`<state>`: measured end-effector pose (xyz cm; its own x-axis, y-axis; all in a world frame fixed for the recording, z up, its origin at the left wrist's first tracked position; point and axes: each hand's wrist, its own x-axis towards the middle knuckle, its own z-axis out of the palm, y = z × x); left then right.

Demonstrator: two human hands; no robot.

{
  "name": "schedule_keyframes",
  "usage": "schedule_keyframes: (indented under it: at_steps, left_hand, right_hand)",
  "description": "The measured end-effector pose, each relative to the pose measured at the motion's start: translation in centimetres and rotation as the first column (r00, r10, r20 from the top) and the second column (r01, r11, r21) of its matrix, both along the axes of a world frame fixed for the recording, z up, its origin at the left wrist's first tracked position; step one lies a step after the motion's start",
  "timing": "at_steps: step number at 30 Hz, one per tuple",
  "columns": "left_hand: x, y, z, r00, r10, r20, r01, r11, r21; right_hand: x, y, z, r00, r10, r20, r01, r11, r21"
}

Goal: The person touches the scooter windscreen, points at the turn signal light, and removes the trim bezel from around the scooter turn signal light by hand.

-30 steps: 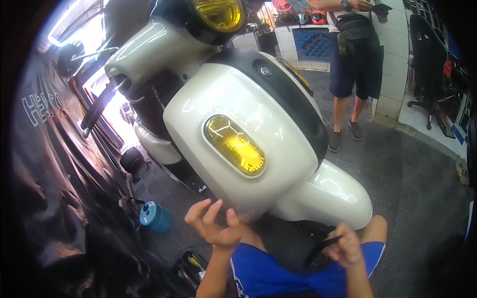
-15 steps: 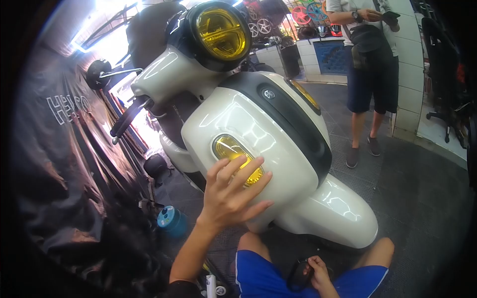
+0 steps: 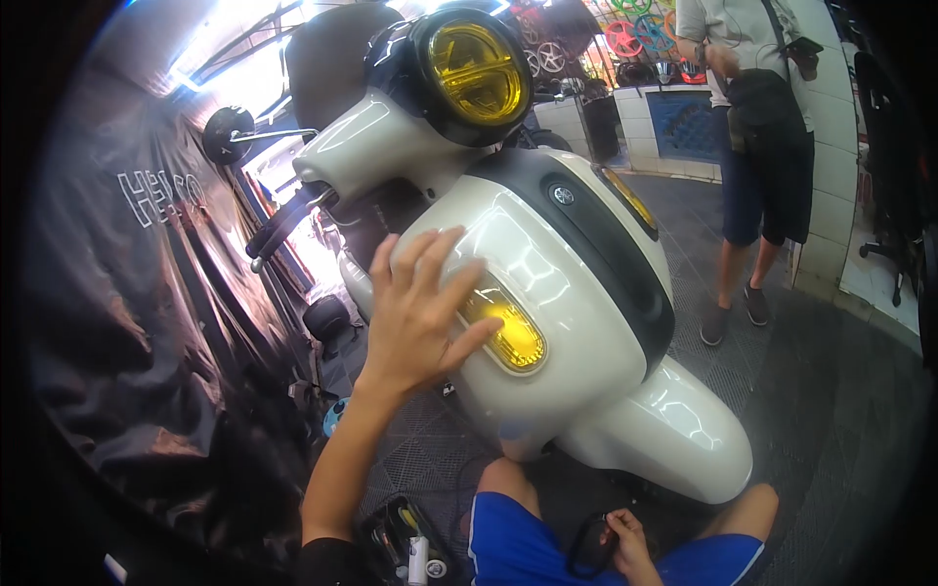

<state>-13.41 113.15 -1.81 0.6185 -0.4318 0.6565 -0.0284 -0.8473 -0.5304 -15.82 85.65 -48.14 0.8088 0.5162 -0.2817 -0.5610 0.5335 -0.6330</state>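
A cream-white scooter (image 3: 576, 342) with a round yellow headlight (image 3: 476, 73) stands in front of me. My left hand (image 3: 415, 308) lies against its front panel with the fingers spread, beside and partly over the upper end of an oval yellow indicator light (image 3: 518, 342). The light's lower part shows bright yellow. Low over my lap, my right hand (image 3: 627, 537) has its fingers closed around a thin black loop (image 3: 578, 549). Exactly what the loop belongs to cannot be made out against the dark floor.
A tool tray (image 3: 399, 532) with a white cylinder (image 3: 418, 560) is beside my left leg. A blue container (image 3: 334, 416) stands behind my left forearm. Dark curtain (image 3: 147, 322) hangs at left. At back right, another person (image 3: 767, 146) stands with a dark phone-like object (image 3: 803, 46).
My left hand has moved up and left over the panel, uncovering the indicator's lower part, which looks brighter. My right hand keeps the loop. The bystander's hands have moved apart.
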Motion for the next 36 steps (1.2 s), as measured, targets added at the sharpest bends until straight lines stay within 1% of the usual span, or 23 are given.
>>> schedule_keyframes:
  at_steps: [2, 6, 8, 9, 10, 11, 12, 14, 15, 16, 18, 20, 21, 23, 26, 27, 28, 29, 32, 33, 34, 35, 36]
  left_hand:
    - [-0.6, -0.4, -1.0, 0.983, 0.118, 0.144, -0.113, 0.993, -0.046]
    - [-4.7, 0.7, -6.7, 0.943, 0.028, 0.331, 0.074, 0.953, -0.293]
    - [-7.2, 1.8, -13.0, 0.904, 0.081, 0.419, 0.174, 0.827, -0.535]
    - [-8.7, 2.5, -17.4, 0.918, 0.179, 0.353, 0.117, 0.728, -0.675]
    - [-10.4, 3.3, -22.5, 0.947, 0.277, 0.165, -0.022, 0.566, -0.824]
    - [-12.6, 4.1, -29.1, 0.928, 0.355, -0.109, -0.266, 0.43, -0.863]
    - [-15.9, 6.3, -38.5, 0.789, 0.397, -0.469, -0.59, 0.278, -0.758]
    - [-23.3, 3.5, -55.0, 0.737, 0.006, -0.675, -0.675, 0.031, -0.737]
    - [-22.5, -3.3, -45.2, 0.729, -0.062, -0.681, -0.628, -0.455, -0.631]
    - [-24.2, -3.3, -49.6, 0.646, 0.083, -0.759, -0.699, -0.337, -0.632]
    - [-24.3, -5.4, -42.5, 0.753, 0.042, -0.657, -0.597, -0.379, -0.707]
    - [-22.3, -6.8, -36.0, 0.909, 0.193, -0.37, -0.39, 0.081, -0.917]
    - [-21.4, -6.4, -34.3, 0.938, 0.071, -0.338, -0.345, 0.119, -0.931]
    - [-19.0, -6.1, -29.5, 0.938, -0.263, -0.225, -0.229, 0.015, -0.973]
    - [-17.0, -5.2, -26.1, 0.853, -0.516, -0.078, -0.154, -0.106, -0.982]
    - [-16.5, -4.9, -25.2, 0.827, -0.56, -0.046, -0.097, -0.062, -0.993]
    - [-16.5, -4.5, -25.8, 0.816, -0.576, -0.045, -0.136, -0.117, -0.984]
    - [-16.5, -3.9, -26.7, 0.805, -0.591, -0.045, -0.177, -0.168, -0.97]
    - [-16.6, -2.6, -26.1, 0.765, -0.643, -0.009, -0.287, -0.328, -0.9]
    - [-16.6, -2.1, -27.3, 0.735, -0.678, -0.009, -0.337, -0.353, -0.873]
    - [-16.6, -1.9, -28.3, 0.703, -0.712, -0.009, -0.389, -0.374, -0.842]
    - [-16.6, -2.1, -29.1, 0.658, -0.737, -0.158, -0.511, -0.283, -0.812]
    - [-16.2, -2.2, -29.7, 0.603, -0.734, -0.311, -0.462, -0.004, -0.887]
  right_hand:
    - [-0.1, -0.1, 0.1, 1.0, -0.005, 0.023, 0.006, 0.999, -0.032]
    - [-0.1, -0.5, -0.1, 0.999, -0.03, 0.014, 0.03, 0.999, -0.011]
    - [0.2, -0.7, -0.9, 1.0, -0.029, 0.012, 0.028, 0.999, 0.028]
    - [0.1, -0.7, -0.3, 0.998, -0.036, 0.044, 0.039, 0.997, -0.06]
    - [-0.3, -0.8, 0.8, 0.996, -0.043, 0.078, 0.055, 0.988, -0.147]
    - [-0.6, -0.7, 1.7, 0.992, -0.048, 0.113, 0.074, 0.969, -0.234]
    - [-0.7, -0.8, 2.4, 0.996, -0.045, 0.076, 0.063, 0.969, -0.241]
    - [-0.7, -1.3, 3.2, 1.0, -0.016, 0.009, 0.018, 0.962, -0.272]
    - [-0.7, -1.3, 2.8, 0.996, 0.023, 0.087, 0.004, 0.956, -0.294]
    - [-0.4, -1.1, 3.1, 0.994, 0.045, 0.097, -0.014, 0.956, -0.292]
    - [-0.9, -0.9, 4.3, 0.99, 0.096, 0.1, -0.06, 0.949, -0.308]
    - [-1.0, -0.3, 7.7, 0.95, 0.235, 0.204, -0.162, 0.932, -0.323]
    - [-1.0, 0.6, 9.6, 0.92, 0.294, 0.26, -0.194, 0.916, -0.35]
    - [-0.9, 2.6, 12.8, 0.859, 0.359, 0.366, -0.231, 0.909, -0.348]
    - [-1.0, 5.1, 15.4, 0.81, 0.342, 0.477, -0.255, 0.937, -0.239]
    - [-1.0, 5.9, 15.7, 0.811, 0.318, 0.491, -0.263, 0.948, -0.18]
    - [-0.8, 6.2, 15.9, 0.812, 0.291, 0.505, -0.269, 0.956, -0.117]
    - [-0.5, 6.1, 16.2, 0.679, 0.358, 0.641, -0.246, 0.934, -0.261]
    - [0.1, 5.4, 17.1, 0.552, 0.387, 0.739, -0.177, 0.92, -0.349]
    - [0.2, 4.4, 15.5, 0.66, 0.458, 0.595, -0.266, 0.884, -0.385]
    - [0.4, 3.3, 13.5, 0.686, 0.519, 0.51, -0.287, 0.837, -0.466]
    - [0.6, 2.0, 11.0, 0.709, 0.571, 0.413, -0.316, 0.782, -0.538]
    - [0.5, 0.4, 8.0, 0.726, 0.615, 0.308, -0.355, 0.718, -0.598]
